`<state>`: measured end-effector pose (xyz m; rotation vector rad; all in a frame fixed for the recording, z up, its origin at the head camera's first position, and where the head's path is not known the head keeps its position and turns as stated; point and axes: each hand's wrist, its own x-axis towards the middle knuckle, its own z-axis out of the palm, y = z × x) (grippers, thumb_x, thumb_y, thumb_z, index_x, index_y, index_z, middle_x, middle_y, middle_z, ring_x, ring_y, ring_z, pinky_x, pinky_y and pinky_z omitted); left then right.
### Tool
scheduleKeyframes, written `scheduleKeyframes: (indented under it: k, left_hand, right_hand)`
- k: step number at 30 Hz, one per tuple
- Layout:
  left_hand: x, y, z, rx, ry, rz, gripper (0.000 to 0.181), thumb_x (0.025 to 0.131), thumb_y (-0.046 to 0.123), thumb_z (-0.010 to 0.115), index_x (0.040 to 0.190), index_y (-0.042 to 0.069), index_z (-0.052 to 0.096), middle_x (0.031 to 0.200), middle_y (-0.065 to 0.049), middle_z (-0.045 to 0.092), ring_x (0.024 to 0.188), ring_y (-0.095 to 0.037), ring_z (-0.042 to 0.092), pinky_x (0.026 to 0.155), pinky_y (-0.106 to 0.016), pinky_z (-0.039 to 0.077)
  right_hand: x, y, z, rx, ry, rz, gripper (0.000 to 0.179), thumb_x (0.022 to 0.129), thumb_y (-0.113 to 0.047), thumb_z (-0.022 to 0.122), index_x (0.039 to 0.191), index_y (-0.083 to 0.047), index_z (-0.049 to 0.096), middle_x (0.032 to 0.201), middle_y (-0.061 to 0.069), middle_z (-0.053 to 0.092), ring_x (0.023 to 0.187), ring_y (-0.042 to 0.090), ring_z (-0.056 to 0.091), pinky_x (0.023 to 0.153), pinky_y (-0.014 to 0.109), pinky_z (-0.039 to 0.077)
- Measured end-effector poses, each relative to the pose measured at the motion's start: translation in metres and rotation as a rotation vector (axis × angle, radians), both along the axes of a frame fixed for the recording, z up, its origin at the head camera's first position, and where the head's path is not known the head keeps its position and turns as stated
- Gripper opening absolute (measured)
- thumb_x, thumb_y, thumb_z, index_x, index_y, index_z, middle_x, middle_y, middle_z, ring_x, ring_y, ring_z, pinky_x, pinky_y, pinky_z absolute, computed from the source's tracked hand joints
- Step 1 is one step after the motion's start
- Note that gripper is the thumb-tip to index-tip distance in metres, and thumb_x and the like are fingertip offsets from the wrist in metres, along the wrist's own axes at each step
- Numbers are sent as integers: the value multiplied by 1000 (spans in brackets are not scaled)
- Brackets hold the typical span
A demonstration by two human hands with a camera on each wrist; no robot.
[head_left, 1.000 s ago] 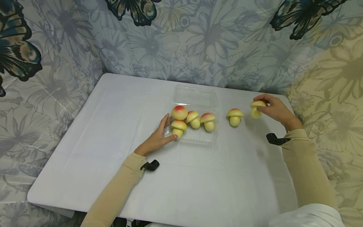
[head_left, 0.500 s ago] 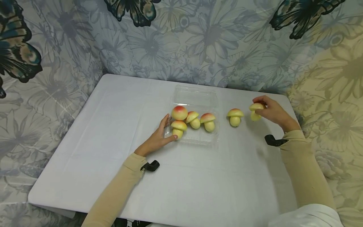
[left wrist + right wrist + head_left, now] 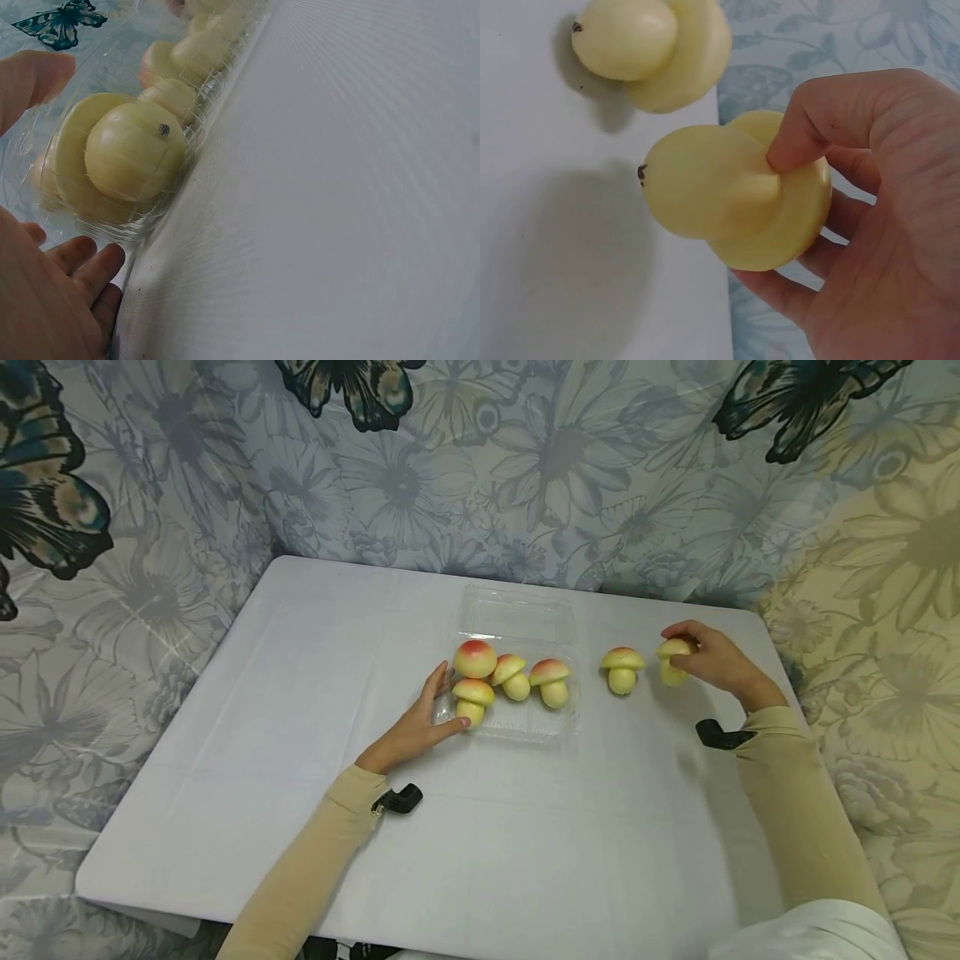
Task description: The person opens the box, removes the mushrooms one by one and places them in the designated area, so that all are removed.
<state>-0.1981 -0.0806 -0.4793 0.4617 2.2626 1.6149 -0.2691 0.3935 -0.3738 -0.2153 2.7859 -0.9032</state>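
Note:
My right hand (image 3: 723, 667) pinches a toy mushroom (image 3: 705, 180) with a pale yellow stem and red-yellow cap. In the right wrist view its thumb presses near the stem while the fingers wrap behind the cap. Another toy mushroom (image 3: 622, 671) stands on the table just left of it. My left hand (image 3: 411, 727) rests at the left side of a clear plastic clamshell container (image 3: 517, 727), thumb and fingers spread and fairly straight. Inside lie several mushrooms, among them one nearest that hand (image 3: 135, 154) and one showing its red cap top (image 3: 475, 658).
The container's lid (image 3: 517, 610) lies folded back toward the wall. A white table (image 3: 570, 852) carries everything, and its back edge meets a flowered cloth wall (image 3: 555, 468) with butterfly figures.
My right hand has moved slightly left and lower with its mushroom, closer to the standing one. My left hand and the container stay where they were.

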Motion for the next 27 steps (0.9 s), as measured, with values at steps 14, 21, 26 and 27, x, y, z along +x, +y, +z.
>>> scheduleKeyframes:
  k: [14,21,26,27]
  left_hand:
    - [-1,0,-3,-1,1,4,104,93,41,71,163,32,-5,170,-2,16,157,-23,18,126,-59,12]
    - [-1,-1,-2,-5,-12,1,104,94,40,71,162,35,-7,169,-5,19,157,-23,18,127,-59,11]
    - [-1,-2,-2,-10,-9,3,103,94,41,70,162,36,-7,169,-4,20,157,-23,19,126,-59,12]
    - [-1,-2,-3,-9,-9,4,103,93,41,71,162,36,-6,169,-4,20,157,-22,19,126,-58,13]
  right_hand:
    - [-3,1,-5,37,-80,11,48,100,-12,56,145,4,44,137,28,52,99,5,51,75,13,44]
    - [-4,1,-6,60,-130,18,49,102,-13,54,146,4,42,139,28,48,113,29,52,76,16,45]
    - [-4,1,-9,69,-129,21,48,100,-11,55,145,4,44,137,28,50,112,30,52,76,18,45]
    - [-4,1,-10,69,-129,22,48,100,-11,55,144,4,44,137,28,51,112,30,52,77,19,45]
